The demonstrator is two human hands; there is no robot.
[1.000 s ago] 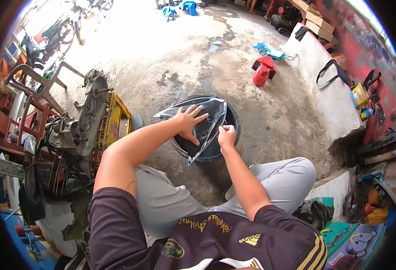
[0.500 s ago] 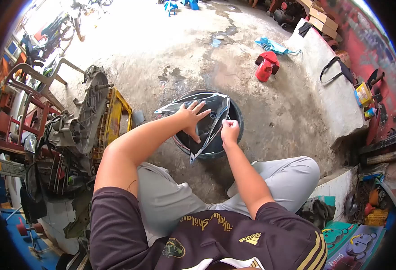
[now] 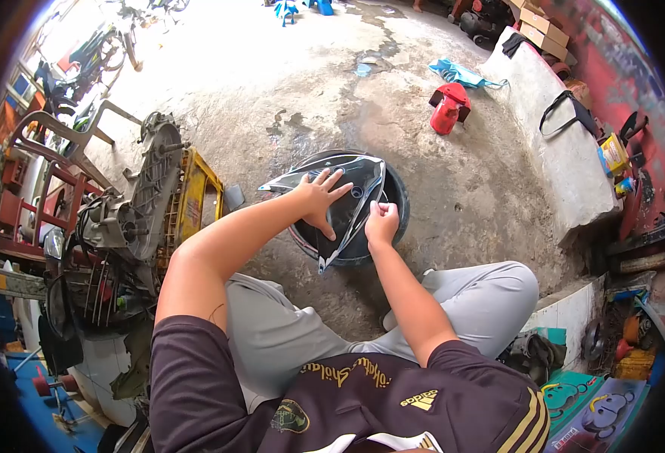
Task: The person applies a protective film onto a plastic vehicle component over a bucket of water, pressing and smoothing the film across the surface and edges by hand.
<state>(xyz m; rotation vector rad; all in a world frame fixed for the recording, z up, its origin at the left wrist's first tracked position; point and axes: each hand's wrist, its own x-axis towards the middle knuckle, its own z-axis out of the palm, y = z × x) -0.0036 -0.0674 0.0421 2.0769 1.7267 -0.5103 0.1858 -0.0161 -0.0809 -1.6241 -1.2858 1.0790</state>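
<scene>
A glossy black triangular panel with pale stripes along its edges (image 3: 344,215), resembling a motorcycle body panel, lies across a round black tub (image 3: 402,198) on the floor. Fingers spread, my left hand (image 3: 322,201) rests flat on the panel's dark face. Along the panel's right edge, my right hand (image 3: 382,222) is closed, thumb and fingers pressed together. Whatever it pinches, if anything, is too small or hidden to make out.
Left of me stand a metal engine casing (image 3: 165,162) and a yellow crate (image 3: 196,192). A red plastic part (image 3: 447,112) and a light blue cloth (image 3: 461,75) lie ahead on the concrete. A low concrete ledge (image 3: 555,170) runs along the right.
My right hand has shifted slightly left and toward me along the panel's edge, still closed. The left hand and the panel stay nearly where they were.
</scene>
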